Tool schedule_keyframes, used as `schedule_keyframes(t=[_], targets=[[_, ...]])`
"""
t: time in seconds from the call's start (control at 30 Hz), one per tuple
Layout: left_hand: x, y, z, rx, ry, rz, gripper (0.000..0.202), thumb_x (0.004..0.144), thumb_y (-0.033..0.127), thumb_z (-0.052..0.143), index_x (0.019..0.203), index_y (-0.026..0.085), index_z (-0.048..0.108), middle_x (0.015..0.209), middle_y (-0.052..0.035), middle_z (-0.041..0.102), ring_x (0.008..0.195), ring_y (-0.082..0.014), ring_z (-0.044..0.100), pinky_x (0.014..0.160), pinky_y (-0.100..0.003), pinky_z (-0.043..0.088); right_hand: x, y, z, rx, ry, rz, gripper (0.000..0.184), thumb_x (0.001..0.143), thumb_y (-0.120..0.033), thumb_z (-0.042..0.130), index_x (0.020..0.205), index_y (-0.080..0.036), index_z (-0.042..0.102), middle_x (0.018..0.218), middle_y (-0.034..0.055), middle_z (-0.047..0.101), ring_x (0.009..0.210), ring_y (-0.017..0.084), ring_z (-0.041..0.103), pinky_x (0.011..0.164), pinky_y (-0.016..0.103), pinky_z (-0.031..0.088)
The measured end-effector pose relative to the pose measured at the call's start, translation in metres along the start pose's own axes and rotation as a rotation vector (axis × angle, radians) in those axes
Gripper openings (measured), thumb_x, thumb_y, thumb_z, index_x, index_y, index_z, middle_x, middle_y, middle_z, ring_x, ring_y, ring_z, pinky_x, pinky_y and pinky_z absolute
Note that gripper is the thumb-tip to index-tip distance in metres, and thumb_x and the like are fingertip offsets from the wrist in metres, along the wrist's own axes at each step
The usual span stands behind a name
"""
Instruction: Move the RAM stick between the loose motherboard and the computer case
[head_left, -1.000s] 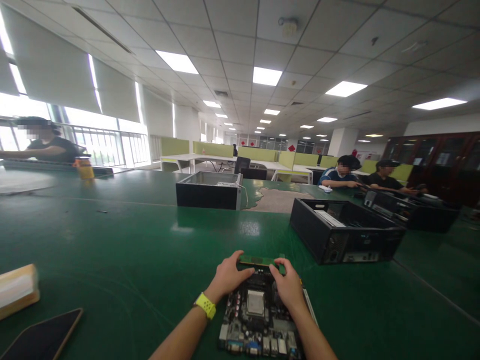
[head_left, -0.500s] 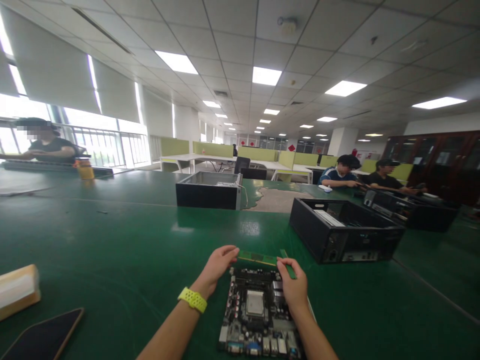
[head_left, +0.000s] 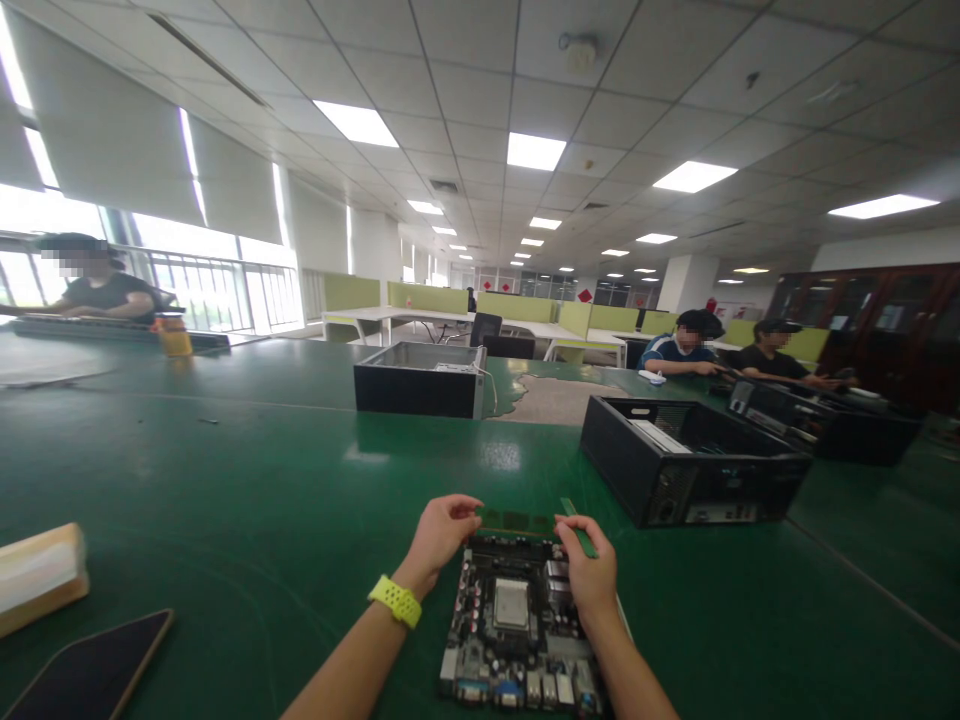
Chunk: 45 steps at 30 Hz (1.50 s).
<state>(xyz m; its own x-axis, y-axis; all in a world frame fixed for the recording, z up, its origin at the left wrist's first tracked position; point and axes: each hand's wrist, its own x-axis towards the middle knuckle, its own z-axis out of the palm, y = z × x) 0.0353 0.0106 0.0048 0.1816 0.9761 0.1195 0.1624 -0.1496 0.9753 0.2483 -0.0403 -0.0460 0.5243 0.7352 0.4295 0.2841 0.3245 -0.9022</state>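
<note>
A dark motherboard [head_left: 517, 640] with a silver processor in its middle lies on the green table [head_left: 247, 500] in front of me. Both hands pinch a green memory stick [head_left: 517, 521] by its ends, held level just above the board's far edge. My left hand [head_left: 439, 540], with a yellow wristband, grips the stick's left end. My right hand [head_left: 589, 575] grips the right end. A second green stick [head_left: 579, 540] pokes out slantwise by my right fingers; whether my hand touches it I cannot tell.
An open black computer case [head_left: 690, 475] stands to the right, another case [head_left: 418, 380] farther back. A dark phone [head_left: 90, 675] and a tan box [head_left: 37, 575] lie at the near left. Other people sit at the far left and far right.
The hands lifted the memory stick off the board's far edge and away from it, then brought it back a little and levelled it above the edge.
</note>
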Motion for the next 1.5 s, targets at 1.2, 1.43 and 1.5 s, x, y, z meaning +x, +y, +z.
schedule_keyframes(t=[1.2,1.43,1.5], targets=[[-0.004,-0.009,-0.002,0.595,-0.038,0.131,0.015,0.064,0.016,0.054,0.074,0.017,0.065,0.07,-0.001,0.065,0.066,-0.0135,0.056,0.061,-0.023,0.038,-0.002,-0.005,0.002,-0.289,-0.04,-0.079,0.022,0.072,-0.039,0.053,0.069,-0.019,0.06,0.063,0.0006,0.06,0.061,0.017,0.054,0.06,0.025,0.04],[-0.005,-0.012,-0.001,0.635,-0.021,0.17,0.015,0.066,0.016,0.053,0.075,0.018,0.064,0.073,-0.0011,0.064,0.069,-0.0137,0.055,0.063,-0.023,0.037,-0.002,-0.006,0.003,-0.369,-0.064,-0.049,0.021,0.074,-0.039,0.051,0.07,-0.02,0.06,0.065,0.0004,0.063,0.064,0.018,0.056,0.064,0.025,0.04],[-0.006,-0.012,-0.001,0.624,-0.026,0.171,0.015,0.066,0.016,0.053,0.075,0.018,0.064,0.075,-0.001,0.064,0.07,-0.0137,0.055,0.064,-0.023,0.038,-0.002,-0.006,0.004,-0.376,-0.061,-0.042,0.022,0.074,-0.04,0.051,0.071,-0.02,0.06,0.066,0.001,0.064,0.064,0.018,0.057,0.063,0.026,0.04]])
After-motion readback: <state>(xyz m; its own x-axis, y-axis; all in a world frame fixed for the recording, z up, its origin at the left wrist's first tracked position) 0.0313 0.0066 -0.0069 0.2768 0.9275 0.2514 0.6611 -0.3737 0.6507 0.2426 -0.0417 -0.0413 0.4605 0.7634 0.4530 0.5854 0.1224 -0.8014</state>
